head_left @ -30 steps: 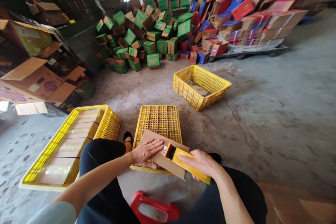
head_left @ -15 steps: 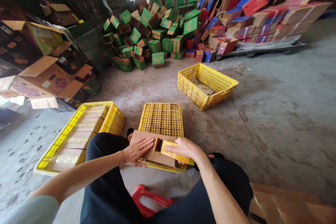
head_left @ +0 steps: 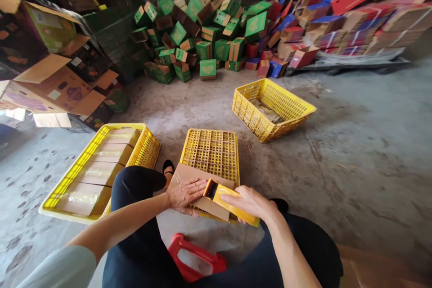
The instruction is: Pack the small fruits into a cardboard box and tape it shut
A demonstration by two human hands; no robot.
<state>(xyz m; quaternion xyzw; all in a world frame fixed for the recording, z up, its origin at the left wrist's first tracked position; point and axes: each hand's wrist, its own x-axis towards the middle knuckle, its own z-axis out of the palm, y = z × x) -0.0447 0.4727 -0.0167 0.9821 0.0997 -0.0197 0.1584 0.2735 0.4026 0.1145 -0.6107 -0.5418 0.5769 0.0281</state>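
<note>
A flat brown cardboard piece (head_left: 189, 174) lies on an upturned yellow crate (head_left: 212, 149) in front of my knees. My left hand (head_left: 184, 192) rests flat on the cardboard, fingers stretched out. My right hand (head_left: 248, 202) is closed round a yellow tape dispenser (head_left: 225, 198), whose front end presses on the cardboard just right of my left fingertips.
A yellow crate (head_left: 77, 172) at my left holds stacked taped cardboard. Another yellow crate (head_left: 273, 109) sits tilted ahead on the right. Piles of green boxes (head_left: 202, 31) and red and blue boxes (head_left: 324, 9) fill the back. A red stool (head_left: 195, 258) is under me.
The dispenser slid left along the cardboard, then came back a little to the right. My left hand stayed flat on the cardboard. The view has shifted slightly.
</note>
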